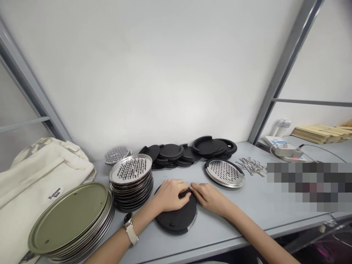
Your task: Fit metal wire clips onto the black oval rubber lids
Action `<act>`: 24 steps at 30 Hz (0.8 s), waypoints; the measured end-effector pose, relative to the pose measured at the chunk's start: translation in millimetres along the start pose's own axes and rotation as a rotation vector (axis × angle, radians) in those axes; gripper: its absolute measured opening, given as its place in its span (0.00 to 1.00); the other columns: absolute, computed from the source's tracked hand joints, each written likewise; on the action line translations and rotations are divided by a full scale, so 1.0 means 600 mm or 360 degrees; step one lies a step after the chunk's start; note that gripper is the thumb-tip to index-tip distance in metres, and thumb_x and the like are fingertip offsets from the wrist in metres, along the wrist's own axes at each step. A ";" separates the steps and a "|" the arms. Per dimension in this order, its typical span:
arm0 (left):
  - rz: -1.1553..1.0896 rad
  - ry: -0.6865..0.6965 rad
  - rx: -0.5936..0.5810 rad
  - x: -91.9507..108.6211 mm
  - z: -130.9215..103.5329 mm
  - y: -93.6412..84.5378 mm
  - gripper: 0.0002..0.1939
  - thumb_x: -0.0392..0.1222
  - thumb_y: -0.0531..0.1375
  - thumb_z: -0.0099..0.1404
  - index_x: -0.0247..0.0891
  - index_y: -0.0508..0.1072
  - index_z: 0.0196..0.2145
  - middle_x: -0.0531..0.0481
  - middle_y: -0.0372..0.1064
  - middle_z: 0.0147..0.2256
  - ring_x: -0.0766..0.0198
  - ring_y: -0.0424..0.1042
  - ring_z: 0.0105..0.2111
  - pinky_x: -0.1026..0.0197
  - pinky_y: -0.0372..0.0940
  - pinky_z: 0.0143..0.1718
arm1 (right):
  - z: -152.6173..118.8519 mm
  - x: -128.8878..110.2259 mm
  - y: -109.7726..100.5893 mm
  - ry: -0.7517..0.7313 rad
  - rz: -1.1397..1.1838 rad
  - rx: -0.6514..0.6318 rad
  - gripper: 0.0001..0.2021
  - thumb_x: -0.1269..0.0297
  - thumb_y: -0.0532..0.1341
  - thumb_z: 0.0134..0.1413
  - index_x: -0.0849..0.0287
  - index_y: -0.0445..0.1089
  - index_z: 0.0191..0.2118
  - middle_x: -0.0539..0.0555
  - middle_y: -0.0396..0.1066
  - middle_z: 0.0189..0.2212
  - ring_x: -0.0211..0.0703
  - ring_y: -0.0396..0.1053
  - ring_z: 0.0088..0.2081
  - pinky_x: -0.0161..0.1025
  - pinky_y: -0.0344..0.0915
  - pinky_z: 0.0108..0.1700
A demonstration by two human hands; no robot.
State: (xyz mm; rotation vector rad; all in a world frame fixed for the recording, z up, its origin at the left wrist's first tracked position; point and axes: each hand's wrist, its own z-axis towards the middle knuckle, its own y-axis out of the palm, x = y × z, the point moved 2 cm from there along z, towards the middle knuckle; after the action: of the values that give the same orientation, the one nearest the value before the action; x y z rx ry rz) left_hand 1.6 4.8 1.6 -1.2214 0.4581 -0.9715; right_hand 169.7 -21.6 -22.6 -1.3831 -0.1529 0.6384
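A black round plate (176, 216) with a thin metal rim along its right side lies on the grey table in front of me. My left hand (172, 196) rests over its top with curled fingers gripping the upper edge. At that same edge, my right hand (207, 196) has its fingertips pinched together, close to the left fingertips. What is between the right fingers is too small to make out. Behind my right hand lies a round metal grater (224, 173) with black edging. Further right is a heap of small bent wire clips (251, 167).
Left of my hands stands a stack of round graters (132, 170), with another grater (117, 154) behind. Black round holders (167, 151) are piled along the wall. Green oval trays (71, 218) and a cream bag (49, 165) sit left. Wooden pieces (316, 134) and a cabled device (286, 148) are right.
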 end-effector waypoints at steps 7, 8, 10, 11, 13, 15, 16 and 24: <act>0.0034 0.0009 -0.0006 0.000 0.000 -0.001 0.11 0.44 0.54 0.63 0.38 0.61 0.25 0.55 0.62 0.25 0.67 0.61 0.25 0.63 0.47 0.26 | 0.002 0.002 -0.001 -0.0006 0.0104 0.0020 0.15 0.64 0.42 0.66 0.58 0.60 0.31 0.51 0.68 0.22 0.37 0.64 0.24 0.35 0.49 0.28; 0.0038 0.0014 -0.0008 0.000 0.000 -0.001 0.11 0.44 0.54 0.63 0.38 0.62 0.25 0.55 0.62 0.25 0.67 0.61 0.25 0.63 0.47 0.26 | 0.001 0.002 -0.002 -0.0002 0.0112 0.0020 0.16 0.64 0.42 0.66 0.58 0.60 0.30 0.51 0.68 0.22 0.37 0.64 0.24 0.34 0.49 0.28; 0.0042 0.0026 -0.0011 0.000 -0.001 -0.001 0.11 0.44 0.54 0.63 0.38 0.62 0.25 0.55 0.62 0.25 0.67 0.61 0.25 0.63 0.48 0.26 | 0.001 0.000 -0.003 0.0009 0.0112 0.0013 0.15 0.65 0.42 0.66 0.58 0.60 0.30 0.51 0.69 0.23 0.37 0.64 0.24 0.34 0.49 0.28; 0.0044 0.0033 -0.0013 0.000 -0.001 -0.002 0.10 0.44 0.54 0.63 0.38 0.63 0.26 0.55 0.62 0.25 0.67 0.61 0.25 0.63 0.48 0.25 | 0.002 -0.002 -0.003 0.0014 0.0105 0.0008 0.15 0.65 0.43 0.66 0.58 0.61 0.30 0.51 0.69 0.23 0.37 0.64 0.23 0.34 0.49 0.28; 0.0044 0.0044 -0.0021 0.001 -0.001 -0.002 0.10 0.44 0.54 0.63 0.38 0.63 0.26 0.54 0.63 0.25 0.67 0.61 0.25 0.62 0.48 0.25 | 0.002 -0.004 -0.004 0.0018 0.0086 -0.0005 0.14 0.66 0.43 0.65 0.58 0.61 0.30 0.52 0.69 0.22 0.37 0.64 0.23 0.34 0.49 0.28; 0.0043 0.0053 -0.0028 0.001 0.000 -0.002 0.09 0.43 0.54 0.63 0.38 0.64 0.27 0.54 0.64 0.26 0.67 0.62 0.25 0.62 0.48 0.26 | 0.004 -0.005 -0.004 0.0017 0.0079 -0.0015 0.14 0.66 0.44 0.65 0.58 0.61 0.31 0.52 0.69 0.23 0.38 0.65 0.24 0.34 0.49 0.28; 0.0041 0.0058 -0.0033 0.002 0.000 -0.003 0.09 0.43 0.54 0.63 0.38 0.65 0.27 0.54 0.64 0.27 0.66 0.62 0.25 0.62 0.48 0.26 | 0.004 -0.005 -0.004 0.0017 0.0083 -0.0017 0.13 0.66 0.44 0.65 0.58 0.61 0.32 0.53 0.70 0.23 0.38 0.65 0.24 0.34 0.50 0.28; 0.0023 0.0088 -0.0009 0.002 0.001 -0.002 0.08 0.42 0.54 0.63 0.38 0.65 0.28 0.54 0.65 0.27 0.66 0.63 0.26 0.62 0.48 0.26 | 0.005 -0.002 -0.004 0.0004 0.0156 -0.0024 0.14 0.67 0.43 0.65 0.58 0.62 0.33 0.53 0.71 0.25 0.39 0.66 0.25 0.34 0.51 0.29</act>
State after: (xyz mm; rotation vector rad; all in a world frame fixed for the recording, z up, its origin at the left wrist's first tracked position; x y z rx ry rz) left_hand 2.4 4.4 3.0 -1.1971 0.5132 -0.9940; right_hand 168.0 -19.5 -19.6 -1.4125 -0.0889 0.7182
